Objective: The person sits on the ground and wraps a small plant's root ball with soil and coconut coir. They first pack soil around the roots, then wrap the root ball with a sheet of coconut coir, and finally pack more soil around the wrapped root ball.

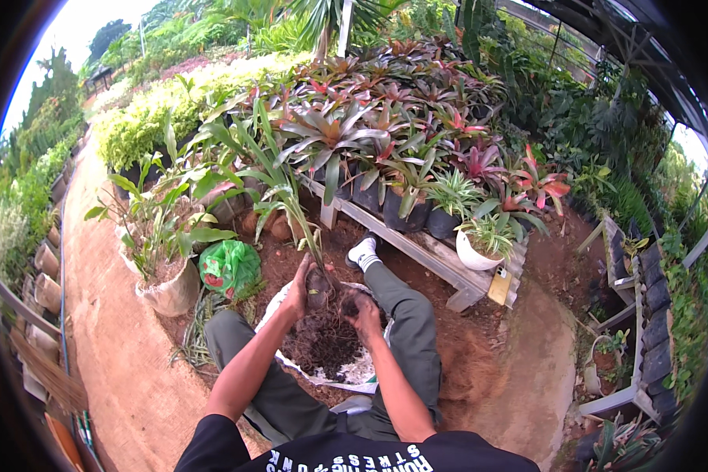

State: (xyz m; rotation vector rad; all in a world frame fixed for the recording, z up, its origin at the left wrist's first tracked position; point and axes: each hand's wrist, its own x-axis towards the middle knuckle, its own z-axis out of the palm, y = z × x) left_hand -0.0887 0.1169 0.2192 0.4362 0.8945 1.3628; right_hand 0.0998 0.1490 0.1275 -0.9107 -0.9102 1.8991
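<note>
A tall green plant [298, 215] with long strappy leaves leans up and away from me, its root base [318, 295] between my hands. My left hand [298, 292] supports the left side of that base, palm inward. On the other side, my right hand [366, 318] has its fingers curled around a dark clump of soil [350, 305] beside the hanging roots. Directly below is a white sack [360, 386], its top open between my legs. Dark, fibrous potting soil [318, 342] fills much of it, with pale bits near the front.
A green plastic bag [230, 266] and a fabric-potted plant [168, 289] stand to the left. Ahead, a low bench [401, 239] carries several bromeliads [333, 133], a white pot [475, 253] and a yellow phone [500, 286]. A paved path [118, 336] runs along the left.
</note>
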